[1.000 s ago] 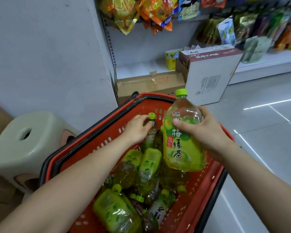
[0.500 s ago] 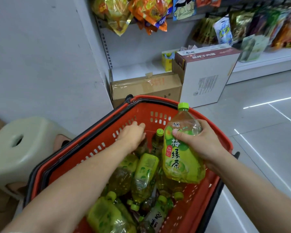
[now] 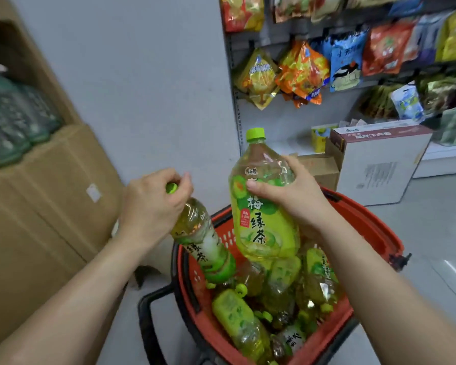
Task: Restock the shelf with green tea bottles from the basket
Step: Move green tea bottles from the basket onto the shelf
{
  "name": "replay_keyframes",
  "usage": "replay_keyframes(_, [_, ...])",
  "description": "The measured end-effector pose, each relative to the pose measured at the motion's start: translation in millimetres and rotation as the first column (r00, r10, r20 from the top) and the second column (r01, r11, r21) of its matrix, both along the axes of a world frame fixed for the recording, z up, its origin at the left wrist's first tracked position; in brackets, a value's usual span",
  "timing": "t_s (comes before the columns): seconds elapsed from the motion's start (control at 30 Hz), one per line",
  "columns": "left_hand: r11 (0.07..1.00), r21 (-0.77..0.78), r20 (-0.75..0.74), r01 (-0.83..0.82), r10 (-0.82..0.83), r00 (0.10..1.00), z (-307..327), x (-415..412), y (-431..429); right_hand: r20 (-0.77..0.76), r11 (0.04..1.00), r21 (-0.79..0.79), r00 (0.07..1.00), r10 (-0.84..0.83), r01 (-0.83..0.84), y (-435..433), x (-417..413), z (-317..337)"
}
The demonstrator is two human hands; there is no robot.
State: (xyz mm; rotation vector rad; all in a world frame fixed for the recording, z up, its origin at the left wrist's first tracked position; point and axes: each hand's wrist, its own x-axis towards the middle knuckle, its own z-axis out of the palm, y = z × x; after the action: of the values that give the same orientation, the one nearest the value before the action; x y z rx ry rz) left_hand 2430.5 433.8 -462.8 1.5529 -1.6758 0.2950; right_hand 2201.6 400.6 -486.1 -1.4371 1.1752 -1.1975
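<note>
My right hand (image 3: 292, 198) grips a large green tea bottle (image 3: 263, 206) by its shoulder, upright above the red basket (image 3: 366, 222). To its left, my left hand (image 3: 153, 206) holds a smaller green tea bottle (image 3: 203, 243) by its neck near the green cap, tilted, its base over the basket's left rim. Several more green tea bottles (image 3: 250, 322) lie piled inside the basket. The shelf (image 3: 295, 143) stands behind at the upper right, with snack bags hanging above its white bottom board.
Large cardboard boxes (image 3: 45, 201) stand at the left, with shrink-wrapped dark bottles (image 3: 13, 119) on top. A white carton (image 3: 379, 164) and a brown box (image 3: 321, 169) sit on the floor behind the basket. The basket's black handle (image 3: 148, 317) sticks out at its front left.
Both hands have risen out of the basket. My left hand has taken hold of a smaller bottle and lifted it. The view has swung left, bringing the cardboard boxes into sight.
</note>
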Motion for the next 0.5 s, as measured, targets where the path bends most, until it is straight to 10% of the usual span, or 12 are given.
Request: replay_keyframes(0.5, [0.879,-0.350,0.155,-0.325,0.396,0.905,154,190,309,0.355,0.918,-0.271,0.856,0.375,-0.290,212,270,104])
